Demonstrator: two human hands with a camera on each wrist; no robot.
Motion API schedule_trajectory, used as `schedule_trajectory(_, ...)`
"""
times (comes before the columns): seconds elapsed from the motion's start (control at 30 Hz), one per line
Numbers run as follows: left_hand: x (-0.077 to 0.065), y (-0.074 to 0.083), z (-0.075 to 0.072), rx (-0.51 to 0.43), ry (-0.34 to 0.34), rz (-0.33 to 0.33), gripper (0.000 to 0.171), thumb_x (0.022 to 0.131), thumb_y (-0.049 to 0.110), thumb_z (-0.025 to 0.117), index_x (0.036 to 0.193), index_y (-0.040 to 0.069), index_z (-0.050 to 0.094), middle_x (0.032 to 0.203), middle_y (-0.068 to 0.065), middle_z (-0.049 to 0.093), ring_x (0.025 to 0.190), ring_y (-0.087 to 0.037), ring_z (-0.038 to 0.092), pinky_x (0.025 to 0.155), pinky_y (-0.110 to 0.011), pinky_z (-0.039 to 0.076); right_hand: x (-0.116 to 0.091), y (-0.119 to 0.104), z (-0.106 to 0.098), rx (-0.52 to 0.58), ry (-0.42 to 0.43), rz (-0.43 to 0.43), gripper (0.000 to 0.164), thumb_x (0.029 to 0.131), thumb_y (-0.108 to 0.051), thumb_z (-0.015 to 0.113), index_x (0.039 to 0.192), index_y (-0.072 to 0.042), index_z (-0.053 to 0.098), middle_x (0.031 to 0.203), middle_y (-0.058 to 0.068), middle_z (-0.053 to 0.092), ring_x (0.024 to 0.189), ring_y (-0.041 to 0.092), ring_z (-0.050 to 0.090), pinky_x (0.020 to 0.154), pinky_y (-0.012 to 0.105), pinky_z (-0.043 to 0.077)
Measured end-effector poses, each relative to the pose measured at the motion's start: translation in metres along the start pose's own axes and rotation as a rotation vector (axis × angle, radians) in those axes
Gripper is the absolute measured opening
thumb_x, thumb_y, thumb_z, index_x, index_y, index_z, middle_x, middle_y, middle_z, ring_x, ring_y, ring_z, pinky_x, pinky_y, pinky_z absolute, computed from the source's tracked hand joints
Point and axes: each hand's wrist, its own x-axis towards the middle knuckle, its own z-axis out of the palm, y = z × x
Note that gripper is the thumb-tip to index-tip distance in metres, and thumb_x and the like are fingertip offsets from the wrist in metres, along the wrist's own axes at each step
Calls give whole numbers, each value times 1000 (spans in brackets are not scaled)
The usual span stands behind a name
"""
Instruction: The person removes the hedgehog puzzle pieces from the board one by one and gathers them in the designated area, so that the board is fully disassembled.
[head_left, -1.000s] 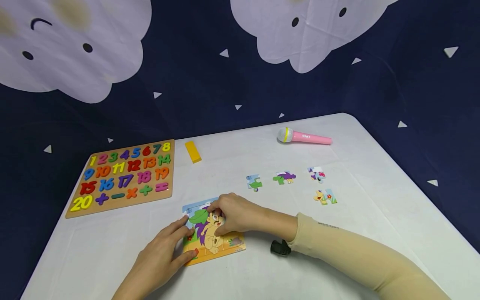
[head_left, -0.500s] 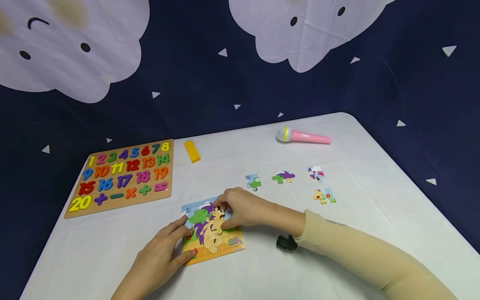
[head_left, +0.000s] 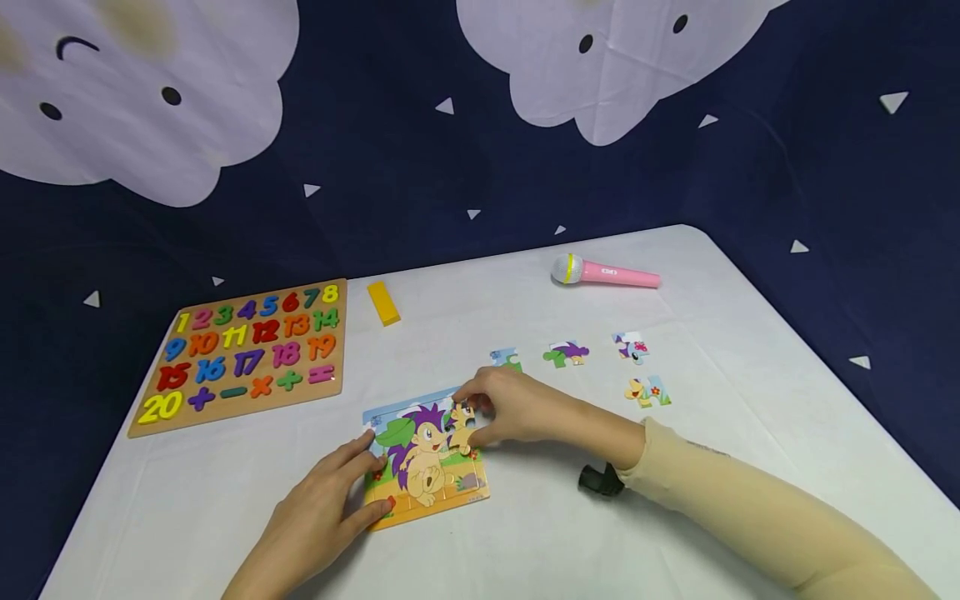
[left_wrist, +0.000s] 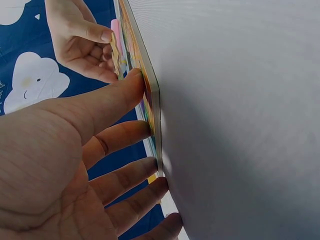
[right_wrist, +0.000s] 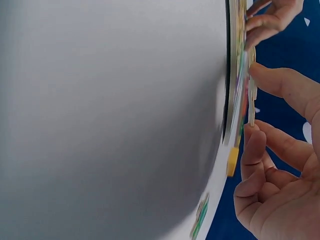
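Observation:
A hedgehog jigsaw puzzle in a flat frame point(head_left: 420, 479) lies on the white table. My left hand point(head_left: 322, 492) rests at its left edge; in the left wrist view the left thumb point(left_wrist: 117, 92) lies on the frame's top and the spread fingertips point(left_wrist: 143, 129) touch along its side. Between thumb and fingers, my right hand point(head_left: 517, 408) pinches a tan jigsaw piece point(head_left: 460, 440) over the puzzle's right part. The right wrist view shows this piece point(right_wrist: 252, 100) edge-on, above the puzzle frame. The curled right fingers cover part of the puzzle's upper right corner.
Loose jigsaw pieces lie to the right: a leaf piece point(head_left: 506, 358) partly behind the right hand, a purple-green one point(head_left: 566, 354), and two more farther right. Behind are a pink toy microphone point(head_left: 618, 275), a yellow block point(head_left: 384, 304) and a number board point(head_left: 247, 358).
My right hand has moved right across the puzzle with the pinched piece, from over the hedgehog's face to the right part, uncovering the face. The left hand has stayed in place.

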Motion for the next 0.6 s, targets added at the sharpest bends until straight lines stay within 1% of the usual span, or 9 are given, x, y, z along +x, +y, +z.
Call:
schedule_trajectory(0.3, 1, 0, -1, 9, 7, 7, 52, 88, 47, 87, 133, 23, 73, 168, -9, 49, 150, -40, 51, 110, -69, 52, -16, 18, -19, -14, 65, -6, 54, 81, -20, 94, 131, -8, 77, 95, -2, 68, 87, 12, 56, 77, 23, 49)
schedule_trajectory(0.6, 0, 0, 0, 5, 7, 6, 52, 88, 47, 88, 131, 22, 74, 167, -10, 50, 150, -40, 51, 112, -68, 51, -37, 42, -34, -14, 107, 26, 53, 80, -21, 95, 129, -9, 78, 96, -3, 69, 87, 11, 58, 77, 24, 51)
